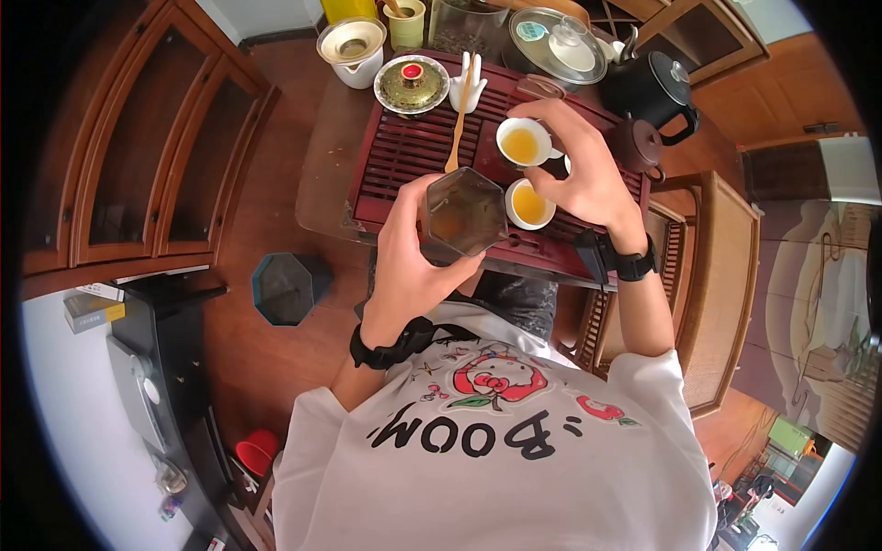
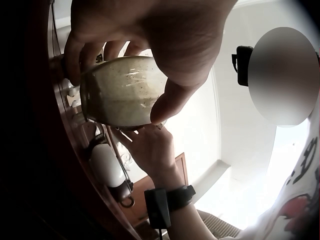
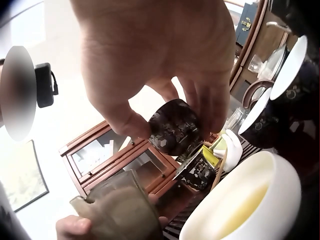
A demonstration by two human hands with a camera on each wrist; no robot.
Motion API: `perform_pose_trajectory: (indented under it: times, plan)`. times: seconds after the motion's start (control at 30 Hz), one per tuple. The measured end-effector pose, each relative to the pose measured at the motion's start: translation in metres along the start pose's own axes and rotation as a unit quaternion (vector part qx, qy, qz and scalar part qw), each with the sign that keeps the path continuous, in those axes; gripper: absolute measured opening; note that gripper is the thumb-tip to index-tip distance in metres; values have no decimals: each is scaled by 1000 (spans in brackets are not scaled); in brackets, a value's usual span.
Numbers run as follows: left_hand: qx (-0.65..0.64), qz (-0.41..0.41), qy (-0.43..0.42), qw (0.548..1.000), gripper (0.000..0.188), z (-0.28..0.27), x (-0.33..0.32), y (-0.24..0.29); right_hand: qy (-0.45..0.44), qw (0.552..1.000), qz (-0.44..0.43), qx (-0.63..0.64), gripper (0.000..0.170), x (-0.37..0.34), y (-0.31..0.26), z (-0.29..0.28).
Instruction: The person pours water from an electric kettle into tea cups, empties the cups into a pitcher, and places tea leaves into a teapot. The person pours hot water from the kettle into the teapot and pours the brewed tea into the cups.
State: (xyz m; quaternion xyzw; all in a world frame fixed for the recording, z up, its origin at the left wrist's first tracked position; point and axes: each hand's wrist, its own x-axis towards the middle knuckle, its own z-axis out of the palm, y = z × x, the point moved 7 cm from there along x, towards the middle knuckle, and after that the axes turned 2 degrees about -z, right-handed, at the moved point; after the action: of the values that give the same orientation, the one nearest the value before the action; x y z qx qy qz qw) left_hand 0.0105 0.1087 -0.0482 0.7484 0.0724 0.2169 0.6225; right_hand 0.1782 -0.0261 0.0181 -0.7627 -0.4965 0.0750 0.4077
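Observation:
My left hand grips a faceted, tinted glass pitcher around its sides, and amber liquid shows inside. The left wrist view shows the pitcher between thumb and fingers of the left hand. With thumb and fingers my right hand pinches a small cup of yellow tea, white inside; its dark patterned outside shows under the right hand in the right wrist view. Just below that cup in the head view, another cup of yellow tea is beside the pitcher.
On the slatted red tea tray are a lidded bowl, a white hand-shaped holder with a wooden stick, and a brown teapot. A black kettle and glass-lidded pot stand behind. A bin is on the floor.

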Motion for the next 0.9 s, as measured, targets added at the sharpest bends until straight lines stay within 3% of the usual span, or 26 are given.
perform_pose_trajectory:
  times: [0.17, 0.27, 0.37, 0.53, 0.73, 0.9]
  plan:
    - [-2, -5, 1, 1000, 76, -2, 0, 0, -16, 1000, 8, -7, 54, -2, -6, -3]
    - [6, -10, -25, 1000, 80, 2, 0, -2, -16, 999, -35, -11, 54, -2, -17, -5]
    - [-8, -10, -23, 1000, 81, 5, 1, 3, -30, 994, -45, 92, 57, -3, -33, -2]
    - [10, 9, -16, 1000, 83, 9, 3, 9, -76, 990, -61, 101, 58, -6, -63, 12]
    - [2, 6, 3, 1000, 79, 12, 2, 6, -95, 986, -127, -54, 55, -6, -83, 23]
    - [-5, 4, 1, 1000, 77, 11, 0, 8, -93, 987, -128, -36, 56, -6, -83, 19]
